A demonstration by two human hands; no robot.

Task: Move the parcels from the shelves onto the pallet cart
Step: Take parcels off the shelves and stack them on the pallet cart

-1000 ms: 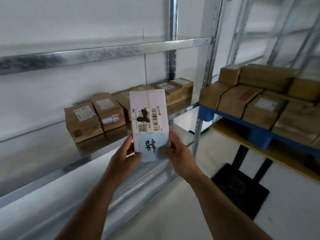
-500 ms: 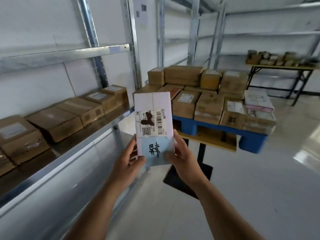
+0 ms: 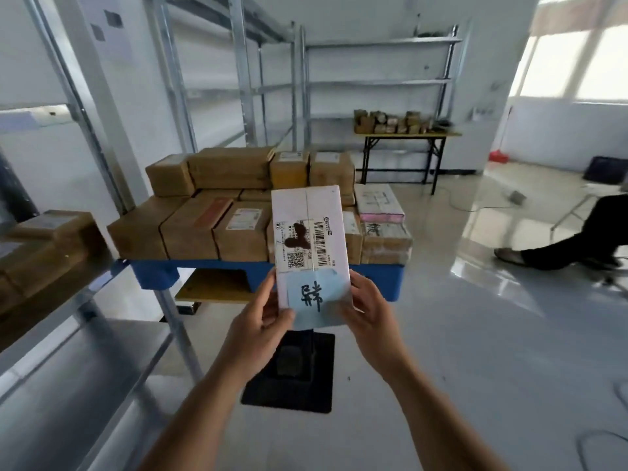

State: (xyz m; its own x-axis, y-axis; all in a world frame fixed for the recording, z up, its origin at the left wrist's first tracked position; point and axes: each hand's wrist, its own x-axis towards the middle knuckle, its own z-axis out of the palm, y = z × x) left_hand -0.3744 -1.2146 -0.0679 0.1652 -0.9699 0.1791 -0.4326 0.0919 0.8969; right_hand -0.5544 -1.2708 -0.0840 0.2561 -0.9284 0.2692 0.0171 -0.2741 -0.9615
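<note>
Stacked brown parcels (image 3: 190,229) fill the blue pallet cart (image 3: 390,280); left hand (image 3: 261,329) and right hand (image 3: 368,314) clamp an upright white parcel (image 3: 307,229).

white walls, glossy grey floor (image 3: 475,351), bright window (image 3: 577,59), folding table (image 3: 404,137) at back

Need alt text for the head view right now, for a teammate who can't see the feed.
Both hands, left hand and right hand, hold a white parcel with a barcode label and a blue note upright by its lower end. Behind it, brown parcels crowd a blue pallet on a cart; metal shelving runs along the left.
</note>
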